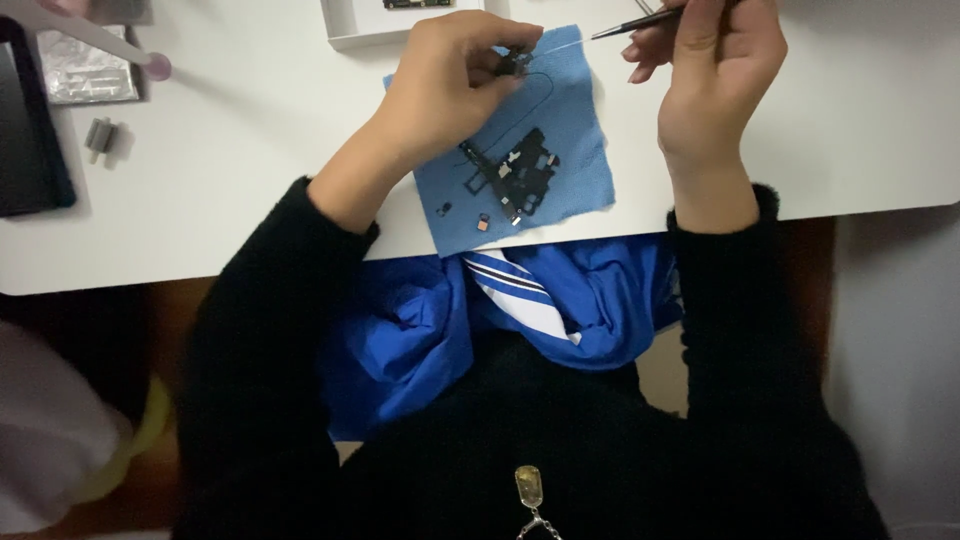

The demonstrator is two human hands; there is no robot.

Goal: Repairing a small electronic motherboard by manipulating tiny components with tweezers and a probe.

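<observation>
1. The white table (pixel 250 150) fills the upper part of the head view and carries everything described here.
2. A blue cloth (pixel 560 130) lies on the table at its near edge, between the person's two forearms.
3. A dark flat device (pixel 25 130) rests at the table's left edge, with a silver foil pouch (pixel 85 70) just beside it.
4. A white tray (pixel 360 25) sits at the far edge, just beyond the cloth.
5. The left hand (pixel 450 85) hovers over the cloth's upper left part, its fingers (pixel 495 75) pinched on a small black component (pixel 512 63) with a thin wire running from it.
6. The right hand (pixel 715 70) is above the table just right of the cloth, its fingers clenched round black tweezers (pixel 635 22) whose tip points left toward the component, near it but apart.
7. A black frame part (pixel 520 172) lies on the cloth below the left hand.
8. A small grey block (pixel 100 137) lies on the table beside the dark device.
9. Several tiny loose pieces (pixel 482 222) lie on the cloth near its front edge.
</observation>
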